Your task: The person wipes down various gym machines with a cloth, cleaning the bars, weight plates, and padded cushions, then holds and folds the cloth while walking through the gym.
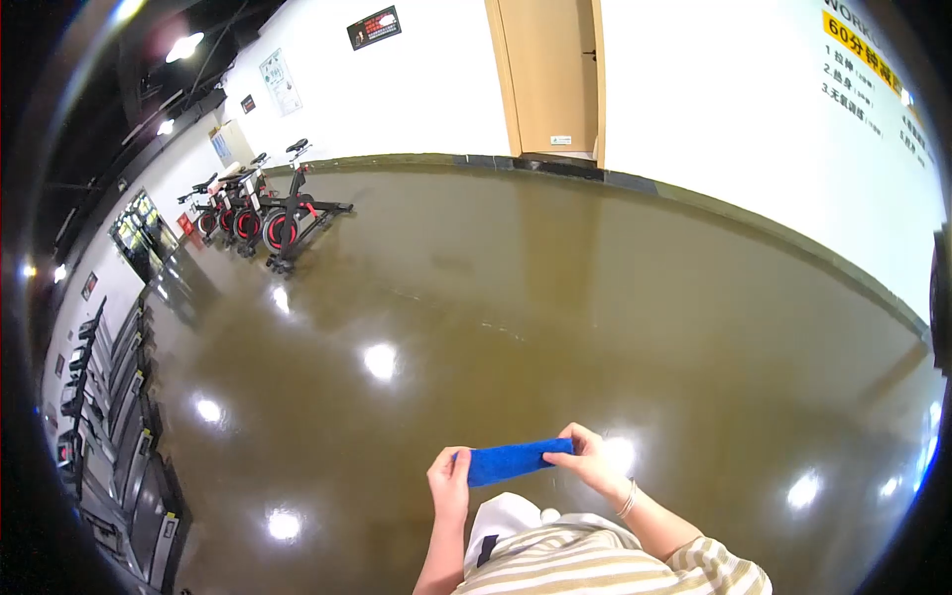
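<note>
A folded blue cloth (511,462), long and narrow like a small towel, is stretched between my hands in front of my waist. My left hand (449,476) grips its left end, with the thumb on the near face. At the other end, my right hand (585,458) pinches the upper right corner between thumb and fingers. The strip tilts slightly, its right end higher. Its far side is hidden.
Several exercise bikes (288,223) stand at the back left. A row of treadmills (139,426) lines the left side. A wooden door (550,79) is set in the white wall (694,99) ahead. The glossy floor (446,268) reflects ceiling lights.
</note>
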`<act>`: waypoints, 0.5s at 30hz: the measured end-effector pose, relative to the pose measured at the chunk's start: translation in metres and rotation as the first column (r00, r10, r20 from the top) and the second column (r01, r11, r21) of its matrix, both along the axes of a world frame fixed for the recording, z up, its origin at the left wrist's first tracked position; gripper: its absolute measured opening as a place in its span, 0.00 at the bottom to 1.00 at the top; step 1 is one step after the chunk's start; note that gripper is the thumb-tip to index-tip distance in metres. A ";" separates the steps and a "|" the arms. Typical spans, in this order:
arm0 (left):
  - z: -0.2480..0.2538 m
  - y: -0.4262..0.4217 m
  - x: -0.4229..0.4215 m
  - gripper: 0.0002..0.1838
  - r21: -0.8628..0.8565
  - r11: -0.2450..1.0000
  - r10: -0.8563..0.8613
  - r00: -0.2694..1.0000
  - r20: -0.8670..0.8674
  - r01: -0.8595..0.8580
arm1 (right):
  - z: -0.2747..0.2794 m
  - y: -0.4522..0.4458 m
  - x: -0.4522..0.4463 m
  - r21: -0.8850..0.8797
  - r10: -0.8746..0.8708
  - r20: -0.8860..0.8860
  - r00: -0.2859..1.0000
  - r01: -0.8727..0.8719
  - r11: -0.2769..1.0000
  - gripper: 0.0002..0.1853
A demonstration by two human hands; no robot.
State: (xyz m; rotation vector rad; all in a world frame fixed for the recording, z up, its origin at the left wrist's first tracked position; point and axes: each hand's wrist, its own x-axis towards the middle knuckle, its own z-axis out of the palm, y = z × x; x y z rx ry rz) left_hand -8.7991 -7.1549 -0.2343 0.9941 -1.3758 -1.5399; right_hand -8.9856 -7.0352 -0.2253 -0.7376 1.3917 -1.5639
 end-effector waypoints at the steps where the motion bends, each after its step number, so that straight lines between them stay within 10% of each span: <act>1: -0.002 -0.020 -0.011 0.07 -0.012 0.999 0.031 0.999 -0.027 -0.032 | -0.006 -0.022 -0.012 -0.001 0.020 0.022 1.000 -0.020 1.000 0.10; 15: -0.006 -0.335 -0.245 0.09 0.111 0.965 -0.215 0.961 -0.175 0.236 | -0.001 -0.304 -0.220 -0.044 -0.210 -0.028 0.977 0.208 0.977 0.08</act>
